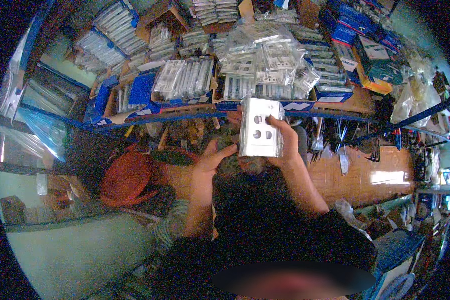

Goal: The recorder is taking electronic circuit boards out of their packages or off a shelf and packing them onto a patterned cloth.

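Observation:
A stack of flat white packs in clear plastic (261,129), the top one printed with small dark shapes, is in my right hand (288,140), its thumb over the front and its fingers hidden behind. My left hand (219,152) is just left of the stack, palm turned up and thumb stretched towards its lower left edge; whether it touches is not clear. Beyond the hands, similar clear-wrapped packs (183,78) stand in rows in open cardboard boxes, and a loose heap of them (279,56) lies over the box straight ahead.
A blue shelf edge (187,119) runs across in front of the boxes. Blue boxes (343,30) and clear plastic bags (416,97) are at the right. Below left stands a red plastic basket or tub (125,176). Tools hang under the shelf near a brown tiled floor (345,183).

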